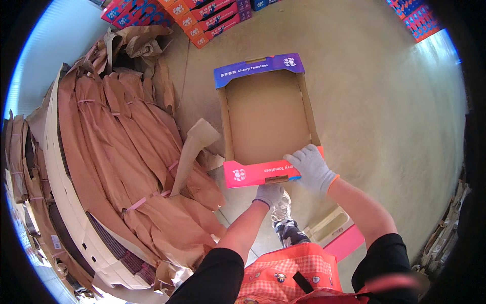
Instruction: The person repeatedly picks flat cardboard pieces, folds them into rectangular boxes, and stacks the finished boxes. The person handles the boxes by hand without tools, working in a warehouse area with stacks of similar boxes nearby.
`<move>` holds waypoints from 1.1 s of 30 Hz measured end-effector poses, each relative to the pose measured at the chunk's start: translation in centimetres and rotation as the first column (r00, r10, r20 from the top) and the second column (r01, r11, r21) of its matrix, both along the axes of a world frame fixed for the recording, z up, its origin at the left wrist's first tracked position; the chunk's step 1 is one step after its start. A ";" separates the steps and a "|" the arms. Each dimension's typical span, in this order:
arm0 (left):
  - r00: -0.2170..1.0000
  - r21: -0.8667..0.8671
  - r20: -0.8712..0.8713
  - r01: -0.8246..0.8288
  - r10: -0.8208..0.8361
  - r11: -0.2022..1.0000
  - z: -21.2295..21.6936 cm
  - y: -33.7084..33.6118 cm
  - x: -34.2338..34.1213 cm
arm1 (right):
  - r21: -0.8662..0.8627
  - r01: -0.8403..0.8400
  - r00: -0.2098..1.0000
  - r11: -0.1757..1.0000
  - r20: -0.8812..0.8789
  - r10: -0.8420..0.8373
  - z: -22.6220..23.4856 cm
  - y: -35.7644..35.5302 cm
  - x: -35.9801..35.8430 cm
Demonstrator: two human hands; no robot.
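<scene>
An empty cardboard produce tray (269,115) is held out in front of me, its far end purple-blue and its near end pink-red, with plain brown inside. My right hand (311,167), in a grey glove with an orange cuff, grips the near right corner, fingers over the rim. Beneath the near end, my left hand (269,195), gloved in grey with a dark cuff, supports the tray near its handle slot. The left fingers are mostly hidden under the cardboard.
On the left lies a large bundle of brown paper-wrapped stacks (126,147) bound with pink straps. Colourful stacked trays (205,20) stand at the far left, more trays (417,23) at the far right. A pale object with a pink side (336,233) sits by my foot.
</scene>
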State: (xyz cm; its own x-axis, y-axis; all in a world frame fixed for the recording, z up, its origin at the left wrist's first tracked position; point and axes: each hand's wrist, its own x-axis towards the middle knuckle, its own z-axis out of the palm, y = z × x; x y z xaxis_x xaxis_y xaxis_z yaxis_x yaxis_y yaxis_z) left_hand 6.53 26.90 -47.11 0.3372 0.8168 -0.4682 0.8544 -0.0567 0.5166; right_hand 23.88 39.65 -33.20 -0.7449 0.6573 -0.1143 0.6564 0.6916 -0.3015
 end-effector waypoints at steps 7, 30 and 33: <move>0.983 -0.149 0.134 -0.106 0.126 0.983 3.5 -0.4 3.1 | -0.265 0.122 0.918 0.957 0.396 -0.007 -2.8 -0.5 -4.2; -0.157 0.748 -0.263 -0.656 0.952 0.098 39.1 -21.9 -60.4 | -0.073 0.259 0.809 0.963 -0.529 -0.257 27.0 -8.5 -44.4; -0.394 -0.299 0.370 -0.908 0.841 -0.294 34.7 -23.3 -66.0 | -0.343 0.334 0.759 0.878 -0.455 -0.466 26.8 -7.4 -46.6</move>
State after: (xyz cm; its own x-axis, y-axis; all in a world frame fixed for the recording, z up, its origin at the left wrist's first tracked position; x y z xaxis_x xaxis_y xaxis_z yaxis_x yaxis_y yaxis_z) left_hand -59.48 3.62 -12.43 -0.8073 0.2564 -0.5316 -0.3593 0.5011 0.7873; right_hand -22.71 32.29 -6.36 -0.4097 0.9120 0.0196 0.5604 0.2686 -0.7834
